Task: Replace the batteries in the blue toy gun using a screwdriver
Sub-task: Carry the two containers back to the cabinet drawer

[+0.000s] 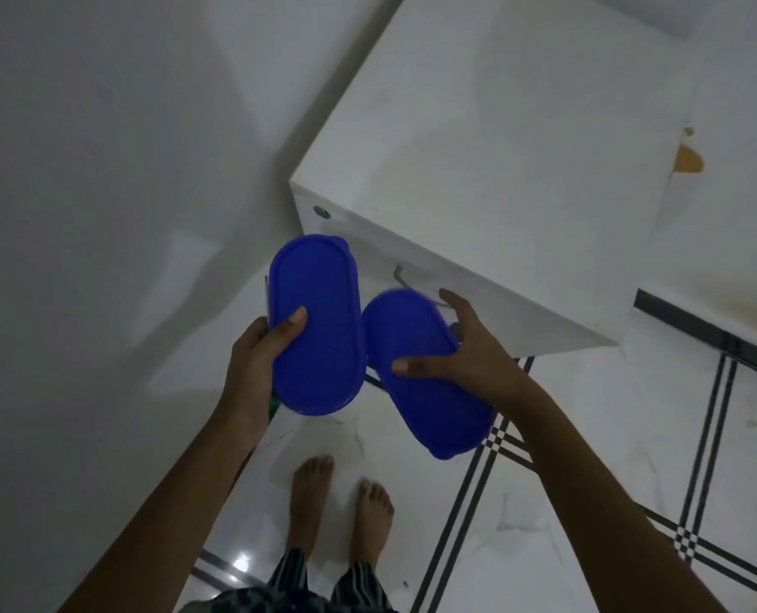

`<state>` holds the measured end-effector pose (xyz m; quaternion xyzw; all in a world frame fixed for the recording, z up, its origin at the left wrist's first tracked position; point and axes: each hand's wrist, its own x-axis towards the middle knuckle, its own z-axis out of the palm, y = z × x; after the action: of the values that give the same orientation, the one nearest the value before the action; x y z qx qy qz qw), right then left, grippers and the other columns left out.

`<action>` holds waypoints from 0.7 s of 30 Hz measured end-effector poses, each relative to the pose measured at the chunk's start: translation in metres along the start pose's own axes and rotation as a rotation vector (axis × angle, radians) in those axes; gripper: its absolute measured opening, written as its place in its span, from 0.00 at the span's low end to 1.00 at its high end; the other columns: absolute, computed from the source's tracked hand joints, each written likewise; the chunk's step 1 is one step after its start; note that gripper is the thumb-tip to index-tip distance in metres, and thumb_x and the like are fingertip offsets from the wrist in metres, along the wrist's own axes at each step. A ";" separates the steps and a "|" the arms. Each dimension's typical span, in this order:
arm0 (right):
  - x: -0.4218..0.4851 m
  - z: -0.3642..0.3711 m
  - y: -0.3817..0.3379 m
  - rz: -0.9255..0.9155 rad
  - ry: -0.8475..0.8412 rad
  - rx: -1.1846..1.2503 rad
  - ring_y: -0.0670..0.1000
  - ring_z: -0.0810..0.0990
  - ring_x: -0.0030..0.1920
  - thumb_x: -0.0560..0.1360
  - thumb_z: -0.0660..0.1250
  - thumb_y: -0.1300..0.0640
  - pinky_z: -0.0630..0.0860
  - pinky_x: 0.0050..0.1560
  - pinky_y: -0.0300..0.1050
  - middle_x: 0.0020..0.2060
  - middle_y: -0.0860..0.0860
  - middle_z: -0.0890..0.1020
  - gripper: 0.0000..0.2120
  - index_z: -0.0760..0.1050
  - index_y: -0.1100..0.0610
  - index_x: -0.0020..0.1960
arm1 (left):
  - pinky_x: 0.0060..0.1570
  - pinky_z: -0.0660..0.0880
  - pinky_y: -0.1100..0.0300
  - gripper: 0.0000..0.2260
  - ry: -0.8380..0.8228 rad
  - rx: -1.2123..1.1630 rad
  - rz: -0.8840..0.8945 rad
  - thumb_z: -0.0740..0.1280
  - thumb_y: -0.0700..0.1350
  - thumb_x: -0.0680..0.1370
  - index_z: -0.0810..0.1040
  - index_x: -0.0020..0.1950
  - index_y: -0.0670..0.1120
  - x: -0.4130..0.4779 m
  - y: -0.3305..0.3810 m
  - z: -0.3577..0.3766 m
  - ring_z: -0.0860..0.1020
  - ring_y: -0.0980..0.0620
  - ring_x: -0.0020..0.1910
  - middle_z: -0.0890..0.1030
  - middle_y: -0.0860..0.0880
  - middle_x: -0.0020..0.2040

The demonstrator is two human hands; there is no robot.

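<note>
My left hand point(261, 360) grips a container with a blue oval lid point(317, 325), thumb pressed on top of the lid. My right hand point(460, 347) holds a second blue-lidded oval container point(429, 404) from its far side, thumb on the lid and fingers spread past its edge. Both containers are held side by side above the floor, just in front of a white cabinet. What lies inside them is hidden. No toy gun, screwdriver or batteries show in view.
A white cabinet point(500, 148) stands ahead on the right, with a metal handle point(401, 276) and a round lock point(321, 211) on its front. A plain wall point(102, 170) fills the left. My bare feet point(341, 502) stand on glossy white floor tiles with black lines.
</note>
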<state>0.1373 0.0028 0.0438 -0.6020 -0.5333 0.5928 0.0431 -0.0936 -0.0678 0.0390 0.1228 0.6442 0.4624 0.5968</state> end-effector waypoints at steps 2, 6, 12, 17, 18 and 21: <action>0.012 -0.002 -0.003 0.005 -0.039 -0.155 0.50 0.78 0.53 0.61 0.81 0.46 0.76 0.50 0.46 0.62 0.51 0.74 0.57 0.46 0.43 0.77 | 0.53 0.78 0.42 0.28 0.018 0.032 0.016 0.73 0.56 0.65 0.76 0.60 0.43 0.002 0.007 -0.006 0.81 0.41 0.54 0.83 0.44 0.55; 0.032 -0.001 -0.004 0.089 -0.103 -0.268 0.57 0.75 0.64 0.60 0.82 0.45 0.74 0.60 0.53 0.71 0.54 0.69 0.63 0.42 0.46 0.79 | 0.52 0.78 0.43 0.27 0.007 0.071 0.052 0.73 0.56 0.64 0.77 0.58 0.44 0.007 0.022 -0.006 0.81 0.42 0.53 0.83 0.45 0.54; 0.037 0.002 -0.002 0.132 -0.103 -0.153 0.56 0.78 0.58 0.61 0.81 0.45 0.79 0.53 0.50 0.67 0.53 0.73 0.56 0.49 0.46 0.77 | 0.50 0.79 0.45 0.30 -0.026 0.062 0.078 0.74 0.58 0.63 0.76 0.59 0.42 0.012 0.038 0.011 0.82 0.43 0.52 0.83 0.45 0.54; 0.029 0.002 -0.001 0.148 -0.171 -0.168 0.54 0.80 0.55 0.63 0.81 0.46 0.81 0.50 0.49 0.65 0.52 0.75 0.51 0.53 0.47 0.76 | 0.50 0.79 0.44 0.34 -0.053 0.113 0.089 0.73 0.61 0.60 0.76 0.59 0.41 0.010 0.047 0.020 0.82 0.44 0.51 0.83 0.46 0.54; 0.027 0.003 -0.002 0.155 -0.188 -0.169 0.53 0.80 0.54 0.63 0.80 0.46 0.81 0.47 0.47 0.64 0.52 0.76 0.51 0.54 0.47 0.76 | 0.50 0.79 0.43 0.34 -0.049 0.124 0.085 0.73 0.60 0.60 0.75 0.59 0.41 0.009 0.049 0.020 0.82 0.44 0.51 0.83 0.46 0.54; 0.013 0.003 -0.003 0.197 -0.254 -0.125 0.53 0.82 0.52 0.60 0.81 0.43 0.83 0.48 0.50 0.61 0.50 0.78 0.52 0.56 0.46 0.76 | 0.51 0.78 0.40 0.34 -0.039 0.171 0.056 0.74 0.60 0.61 0.75 0.60 0.41 0.007 0.058 0.017 0.83 0.43 0.50 0.84 0.46 0.53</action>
<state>0.1295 0.0115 0.0363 -0.5733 -0.5086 0.6310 -0.1206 -0.1029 -0.0239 0.0796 0.2002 0.6657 0.4199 0.5835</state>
